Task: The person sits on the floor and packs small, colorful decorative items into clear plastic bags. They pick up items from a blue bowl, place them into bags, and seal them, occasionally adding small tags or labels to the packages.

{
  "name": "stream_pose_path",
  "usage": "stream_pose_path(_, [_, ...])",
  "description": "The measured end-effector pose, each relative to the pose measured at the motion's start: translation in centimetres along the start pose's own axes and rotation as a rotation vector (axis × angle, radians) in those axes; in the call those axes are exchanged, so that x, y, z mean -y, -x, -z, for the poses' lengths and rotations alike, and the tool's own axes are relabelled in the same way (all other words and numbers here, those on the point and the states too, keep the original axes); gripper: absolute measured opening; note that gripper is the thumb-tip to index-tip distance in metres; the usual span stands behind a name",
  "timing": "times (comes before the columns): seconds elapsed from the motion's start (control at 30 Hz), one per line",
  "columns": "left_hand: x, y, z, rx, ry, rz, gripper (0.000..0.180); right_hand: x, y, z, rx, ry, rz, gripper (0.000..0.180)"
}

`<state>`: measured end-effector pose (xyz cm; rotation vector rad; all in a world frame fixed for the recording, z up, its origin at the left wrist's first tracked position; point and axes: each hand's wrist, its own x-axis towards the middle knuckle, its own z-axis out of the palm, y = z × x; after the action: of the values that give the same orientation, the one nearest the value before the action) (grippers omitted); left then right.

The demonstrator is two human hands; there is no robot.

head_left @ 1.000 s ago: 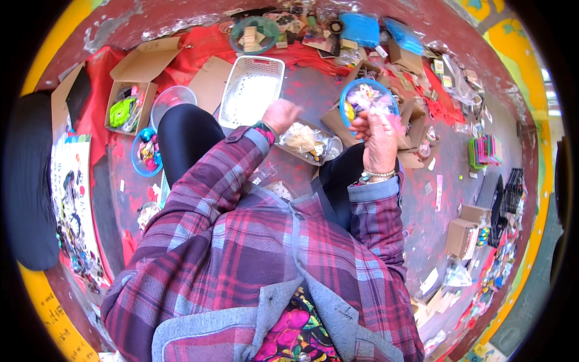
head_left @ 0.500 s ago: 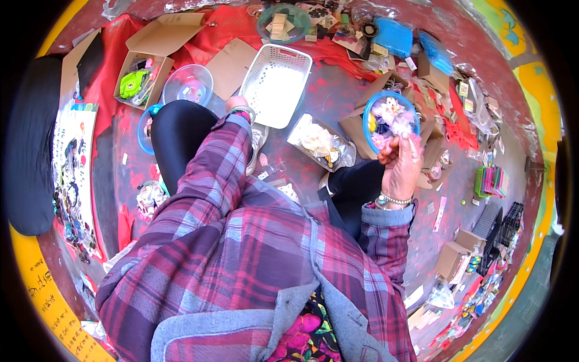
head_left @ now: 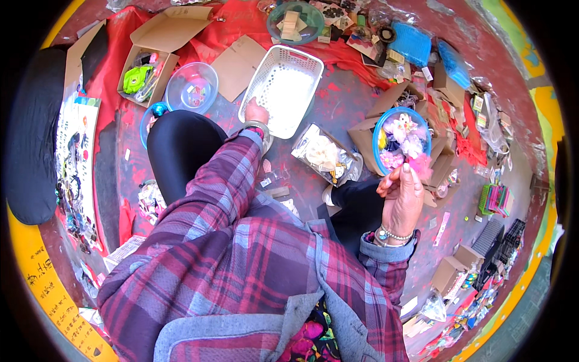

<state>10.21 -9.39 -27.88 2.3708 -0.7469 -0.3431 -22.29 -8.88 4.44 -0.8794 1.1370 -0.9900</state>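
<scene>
My left hand (head_left: 257, 113) is at the near left corner of a white perforated plastic basket (head_left: 291, 57), its fingers closed over the rim. Only white shows inside the basket. To the right, my right hand (head_left: 403, 202) is raised palm up, with thumb and fingertips pinched together at a fluffy pink tulle piece (head_left: 421, 167). This piece overlaps the near edge of a round blue basket (head_left: 377, 140) full of pink, white and lilac tulle pieces (head_left: 410, 142). The fingertips partly hide what they grip.
Between my legs stands an open box (head_left: 325, 160) of white fabric pieces. A clear tub (head_left: 211, 75) and a cardboard box (head_left: 166, 72) with a bright green item sit at the left. Crates (head_left: 494, 199) and small goods line the right. Another clear basin (head_left: 319, 24) is at the back.
My left hand has shifted right onto the white basket's corner. My right hand has lowered slightly, and the pink piece shows more clearly at its fingertips. The whole view has shifted a little.
</scene>
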Motion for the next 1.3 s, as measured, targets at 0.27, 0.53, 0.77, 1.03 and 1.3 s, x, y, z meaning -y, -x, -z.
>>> stream_pose_path(0.27, [-3.6, -2.3, -0.4, 0.311, -0.871, -0.43, 0.047, 0.2, 0.1, 0.0, 0.005, 0.039, -0.064, 0.031])
stream_pose_path(0.53, [-0.5, -6.2, 0.3, 0.268, -0.855, -0.486, 0.051, 0.1, -0.2, 0.0, 0.02, 0.072, -0.094, 0.032])
stream_pose_path(0.77, [-3.5, -6.7, 3.7, 0.209, -0.307, -0.044, 0.034, -0.1, -0.2, -0.4, 0.024, 0.081, -0.098, 0.033])
stream_pose_path(1.03, [-2.6, -7.1, 2.1, 0.333, -0.432, 0.056, 0.025, -0.6, -0.5, -0.1, 0.005, 0.13, -0.091, 0.031])
stream_pose_path(1.3, [-1.3, -6.7, 0.7, 0.299, -0.393, -0.002, 0.022, -0.6, -0.4, -0.5, 0.03, 0.132, -0.082, 0.031])
